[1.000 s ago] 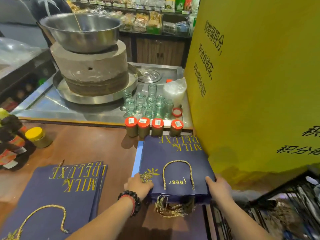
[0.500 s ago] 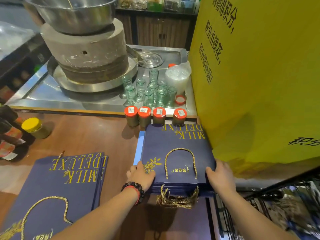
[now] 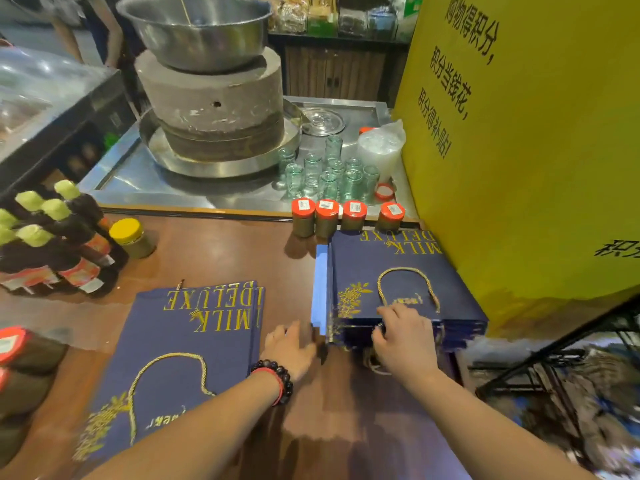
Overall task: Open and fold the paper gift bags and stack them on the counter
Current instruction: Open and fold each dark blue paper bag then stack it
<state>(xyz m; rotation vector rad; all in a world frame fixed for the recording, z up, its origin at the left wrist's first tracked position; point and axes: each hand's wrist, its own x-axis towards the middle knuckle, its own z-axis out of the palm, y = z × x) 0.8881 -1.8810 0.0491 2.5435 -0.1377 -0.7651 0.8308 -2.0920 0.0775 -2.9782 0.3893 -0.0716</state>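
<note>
A stack of flat navy gift bags [image 3: 398,268] with gold "MILK DELUXE" print and gold cord handles lies at the right of the wooden counter [image 3: 225,261], against a yellow board. A second, lower stack of the same bags [image 3: 194,344] lies to the left. My right hand [image 3: 405,337] is on the near edge of the right stack, fingers curled over the top bag by its handle, thumb at the front edge. With its fingers spread, my left hand [image 3: 289,348], wearing a bead bracelet, is over the counter between the two stacks, touching neither.
Several red-lidded jars [image 3: 327,216] stand right behind the right stack. The yellow board [image 3: 519,168] walls off the right side. Dark bottles [image 3: 52,244] and a yellow-lidded jar [image 3: 130,237] stand at the left. Behind are a stone mill [image 3: 214,109] and glasses [image 3: 329,174].
My left hand has come off the right stack's left edge and moved left. My right hand has shifted from the stack's right corner to the middle of its near edge.
</note>
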